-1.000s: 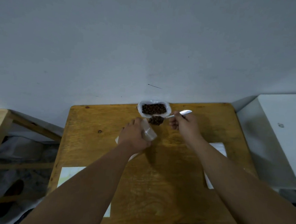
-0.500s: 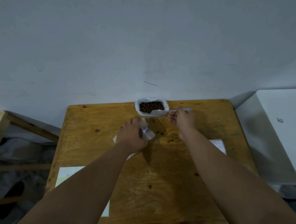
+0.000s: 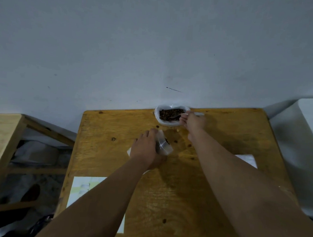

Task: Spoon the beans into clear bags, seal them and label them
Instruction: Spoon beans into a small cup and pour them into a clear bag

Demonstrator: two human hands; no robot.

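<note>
Filling underway. Right hand (image 3: 195, 121) fingers closed on spoon (image 3: 176, 116), dipping into beans (image 3: 170, 114) at desk's far edge. Left hand (image 3: 146, 150) grips small bag (image 3: 164, 145) mid-desk, few beans inside. Sealing, labelling remain.

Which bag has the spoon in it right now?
The white bag of beans at the table's far edge: the spoon, held by the right hand, dips into it. The small clear bag in the left hand sits nearer.
</note>
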